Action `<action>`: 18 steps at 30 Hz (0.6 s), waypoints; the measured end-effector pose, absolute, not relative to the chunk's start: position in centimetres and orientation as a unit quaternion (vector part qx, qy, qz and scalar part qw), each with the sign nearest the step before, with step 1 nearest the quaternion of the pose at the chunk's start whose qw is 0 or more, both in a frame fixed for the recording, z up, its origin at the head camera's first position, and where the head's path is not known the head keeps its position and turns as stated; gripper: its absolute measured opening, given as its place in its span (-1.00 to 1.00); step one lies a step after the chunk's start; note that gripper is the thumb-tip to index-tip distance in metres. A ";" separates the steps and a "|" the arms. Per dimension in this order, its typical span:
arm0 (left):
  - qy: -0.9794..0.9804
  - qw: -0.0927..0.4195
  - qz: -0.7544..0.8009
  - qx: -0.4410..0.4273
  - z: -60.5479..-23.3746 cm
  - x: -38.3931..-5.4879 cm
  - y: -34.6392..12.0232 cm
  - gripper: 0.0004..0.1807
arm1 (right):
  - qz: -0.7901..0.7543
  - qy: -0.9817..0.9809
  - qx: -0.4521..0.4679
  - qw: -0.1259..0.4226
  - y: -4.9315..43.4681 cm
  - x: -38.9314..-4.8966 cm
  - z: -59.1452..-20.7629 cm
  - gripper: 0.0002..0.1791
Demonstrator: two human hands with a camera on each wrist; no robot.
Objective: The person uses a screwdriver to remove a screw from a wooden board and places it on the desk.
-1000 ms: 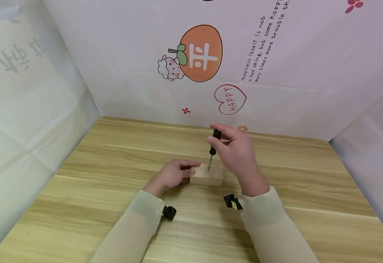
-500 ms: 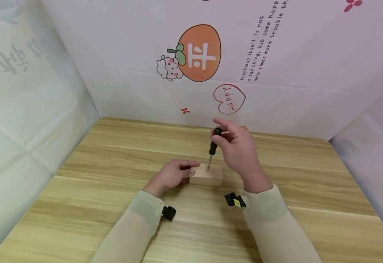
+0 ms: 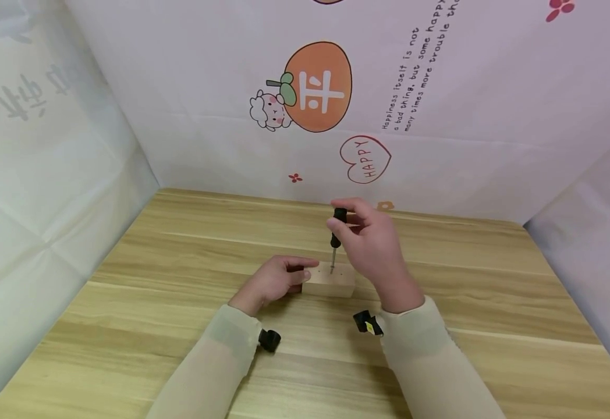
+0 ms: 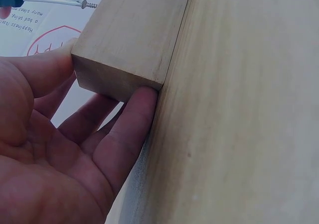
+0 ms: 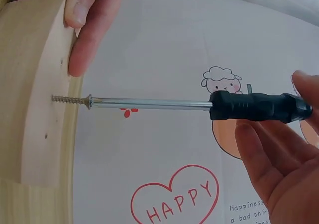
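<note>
A pale wooden block point(image 3: 328, 285) lies on the table, small holes in its top face. My left hand point(image 3: 276, 278) holds the block's left end, thumb on the top edge and fingers against the end, as the left wrist view shows. A screw point(image 5: 72, 100) stands in the block with much of its thread exposed. The tip of a screwdriver point(image 5: 149, 103) with a black handle meets the screw head. My right hand point(image 3: 373, 241) pinches the upper handle between thumb and fingers. In the head view the screwdriver stands nearly upright.
The wood-grain table point(image 3: 179, 250) reaches back to a white printed cloth point(image 3: 205, 151). More white cloth point(image 3: 48, 192) hangs along the left side, and another point(image 3: 598, 192) along the right. Small black cameras sit at both wrists.
My right hand's fingers loosened and lifted half a second ago, then came back round the handle. The handle now leans less to the right. Left hand and block have stayed put.
</note>
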State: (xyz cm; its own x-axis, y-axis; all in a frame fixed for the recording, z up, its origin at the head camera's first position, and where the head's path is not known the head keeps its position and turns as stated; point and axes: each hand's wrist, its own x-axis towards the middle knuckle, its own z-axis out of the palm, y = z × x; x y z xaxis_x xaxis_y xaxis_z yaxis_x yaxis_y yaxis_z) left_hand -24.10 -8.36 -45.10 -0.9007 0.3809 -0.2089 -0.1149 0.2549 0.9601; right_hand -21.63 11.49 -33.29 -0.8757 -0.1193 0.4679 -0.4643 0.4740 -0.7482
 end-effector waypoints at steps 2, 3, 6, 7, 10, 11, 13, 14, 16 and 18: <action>0.767 0.205 0.601 0.088 -45.1 -24.1 -8.4 -0.69 | 0.480 -0.843 0.156 0.186 11.4 -21.6 -33.4 -0.65; 0.768 0.205 0.600 0.089 -45.1 -24.1 -8.4 -0.69 | 0.481 -0.842 0.149 0.192 11.4 -21.7 -33.4 -0.65; 0.768 0.207 0.600 0.090 -45.2 -24.2 -8.4 -0.69 | 0.475 -0.842 0.136 0.214 11.4 -21.8 -33.6 -0.66; 0.767 0.207 0.601 0.091 -45.3 -24.2 -8.4 -0.69 | 0.476 -0.841 0.134 0.222 11.5 -21.9 -33.6 -0.67; 0.763 0.206 0.606 0.094 -45.3 -24.2 -8.4 -0.68 | 0.474 -0.836 0.140 0.237 11.6 -22.0 -33.7 -0.67; 0.762 0.206 0.607 0.096 -45.3 -24.2 -8.4 -0.68 | 0.475 -0.834 0.142 0.240 11.6 -22.0 -33.7 -0.67; 0.760 0.205 0.609 0.097 -45.2 -24.2 -8.4 -0.68 | 0.476 -0.833 0.148 0.243 11.7 -22.0 -33.7 -0.66; 0.760 0.205 0.609 0.097 -45.2 -24.1 -8.4 -0.68 | 0.475 -0.833 0.150 0.242 11.7 -22.0 -33.6 -0.66; 0.761 0.205 0.608 0.096 -45.2 -24.2 -8.4 -0.68 | 0.475 -0.833 0.153 0.240 11.7 -22.0 -33.6 -0.67; 0.763 0.204 0.606 0.095 -45.2 -24.2 -8.4 -0.69 | 0.472 -0.833 0.157 0.240 11.7 -22.0 -33.5 -0.67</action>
